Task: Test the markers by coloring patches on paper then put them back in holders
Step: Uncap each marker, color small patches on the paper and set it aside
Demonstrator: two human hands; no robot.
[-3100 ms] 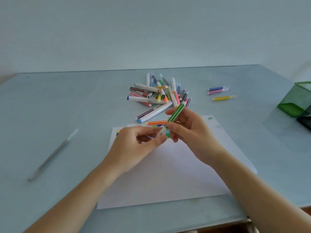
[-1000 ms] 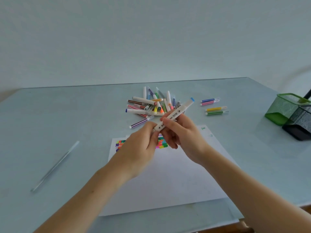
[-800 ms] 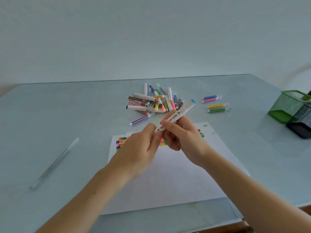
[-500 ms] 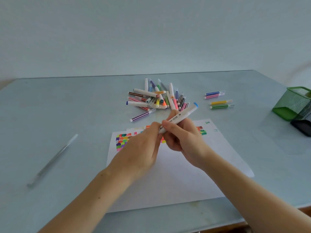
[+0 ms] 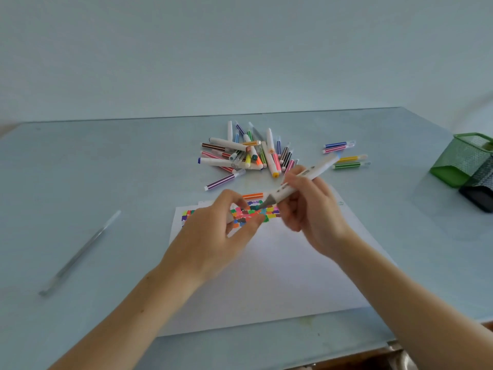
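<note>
Holding white marker point(image 5: 301, 180) mid-frame in your right hand point(image 5: 309, 209), fingers wrapped round barrel, dark tip angled down toward colored patches point(image 5: 250, 213) on paper point(image 5: 280, 276), ready to color. Left hand point(image 5: 213, 236) curled, apparently pinching pulled cap, unclear. Green holder point(image 5: 464, 158) waits at right edge.

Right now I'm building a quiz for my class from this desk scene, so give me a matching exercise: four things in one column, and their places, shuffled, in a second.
Things
1. thick white marker with a grey tip
2. clear slim pen
3. green mesh holder
4. white paper sheet with coloured patches

Places
A. far right of the table
B. alone on the left of the table
C. gripped in the right hand
D. flat on the table under both hands

Pairs: 1-C, 2-B, 3-A, 4-D
</note>
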